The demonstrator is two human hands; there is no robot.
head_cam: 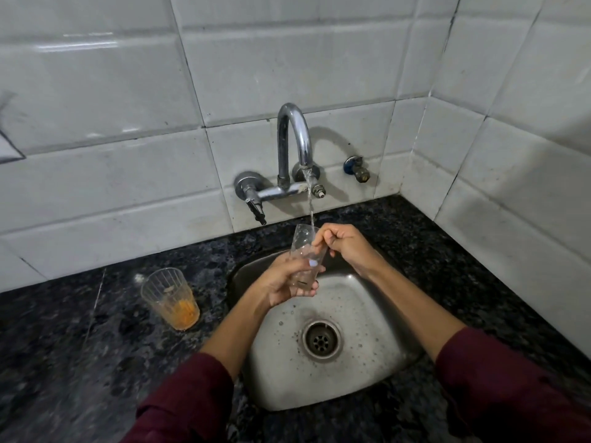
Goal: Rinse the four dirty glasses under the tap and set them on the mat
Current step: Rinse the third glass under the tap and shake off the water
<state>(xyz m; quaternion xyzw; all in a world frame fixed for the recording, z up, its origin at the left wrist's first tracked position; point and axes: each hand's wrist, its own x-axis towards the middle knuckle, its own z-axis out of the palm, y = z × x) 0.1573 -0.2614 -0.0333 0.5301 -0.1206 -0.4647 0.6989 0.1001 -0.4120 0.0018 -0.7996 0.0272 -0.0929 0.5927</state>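
Glass — over steel sink, granite counter.

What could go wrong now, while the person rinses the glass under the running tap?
1. The glass being rinsed is wet and held tilted over the steel sink by the left hand; it may slip and break.
2. The right hand has fingers at the rim; hard rubbing could crack it.
3. The dirty glass with orange residue stands near the left forearm, which might knock it over.
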